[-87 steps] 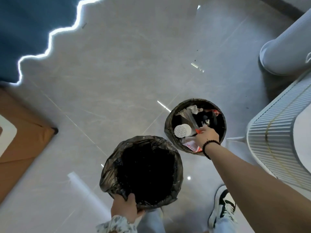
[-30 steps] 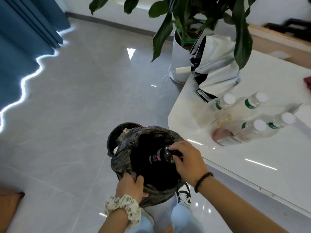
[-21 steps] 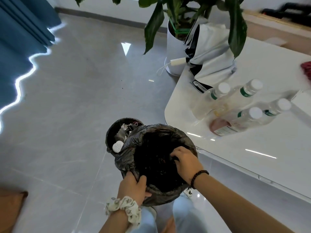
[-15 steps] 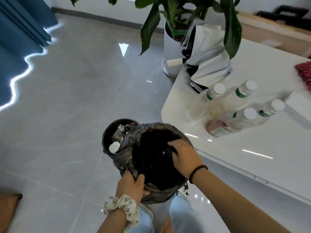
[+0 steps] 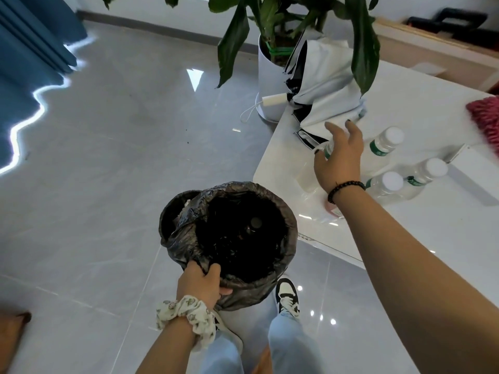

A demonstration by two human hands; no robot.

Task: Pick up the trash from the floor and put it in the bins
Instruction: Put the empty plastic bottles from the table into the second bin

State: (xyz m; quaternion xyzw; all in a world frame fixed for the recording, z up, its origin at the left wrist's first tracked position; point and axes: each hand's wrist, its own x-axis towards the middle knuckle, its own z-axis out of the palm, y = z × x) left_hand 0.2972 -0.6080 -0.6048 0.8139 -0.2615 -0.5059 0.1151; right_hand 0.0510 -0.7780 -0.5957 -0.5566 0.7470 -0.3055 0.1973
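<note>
A white table (image 5: 405, 238) fills the right of the frame. On it lie 3 clear bottles (image 5: 384, 143) with white caps, near the middle right, their green labels showing. A white and black cloth bag (image 5: 324, 85) slumps at the table's upper left corner. A red fuzzy thing (image 5: 486, 117) shows at the right edge. Behind the bag, at top centre, a plant (image 5: 270, 28) with broad green leaves stands in a white pot (image 5: 266, 71) on the grey tiled floor (image 5: 108, 157). A blue curtain (image 5: 24, 49) hangs at upper left, with bright light along its hem. A brown shape (image 5: 13, 327) sits at lower left.
</note>
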